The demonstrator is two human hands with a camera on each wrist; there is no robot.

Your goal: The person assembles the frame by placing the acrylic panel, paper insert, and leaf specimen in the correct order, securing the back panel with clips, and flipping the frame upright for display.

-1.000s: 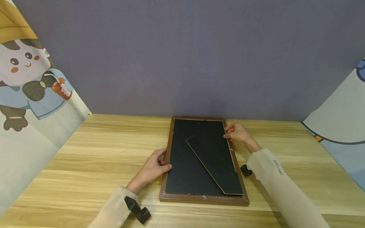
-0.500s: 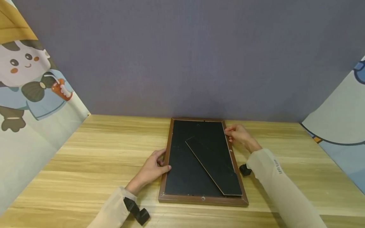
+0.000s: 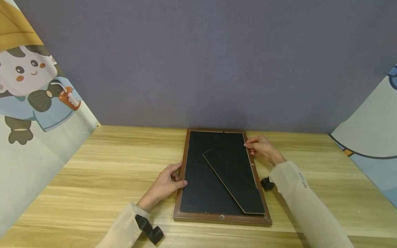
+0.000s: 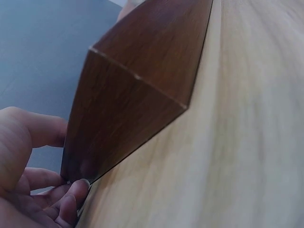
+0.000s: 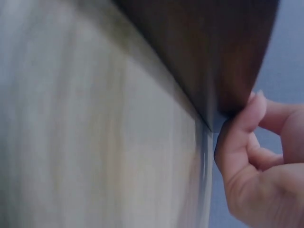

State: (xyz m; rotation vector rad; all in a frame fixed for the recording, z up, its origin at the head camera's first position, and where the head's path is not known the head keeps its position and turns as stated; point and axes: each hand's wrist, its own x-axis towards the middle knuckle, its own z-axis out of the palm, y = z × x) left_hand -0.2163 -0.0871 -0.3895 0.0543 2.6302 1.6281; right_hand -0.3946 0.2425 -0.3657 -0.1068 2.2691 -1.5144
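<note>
Photo frame (image 3: 201, 217) lies back-side up on the wood table (image 3: 124, 165), long axis running away from us, far end nr the grey wall (image 3: 198, 69); can't tell if they touch. Stand leg (image 3: 235, 182) lies slantwise across the dark backing bd (image 3: 201, 193), wide end by the near R corner.

We've both hands on the frame: L hand (image 3: 164, 182) grips the L side approx midway, thumb on top, other fingers curled at the outer edge; R hand (image 3: 262, 147) pinches the R side nr the far end, fingertips at the rim.

Step in hand looks like steadying the frame by its sides. To do it well, we'd use light, even pressure from L & R, thumbs on wood rather than the bd, which may be loose (can't tell). Since our hands sit staggered, any pull would prob. skew it; best to level them, esp. before a lift. We'd also stay clear of the leg, as a snag could strain its hinge.
</note>
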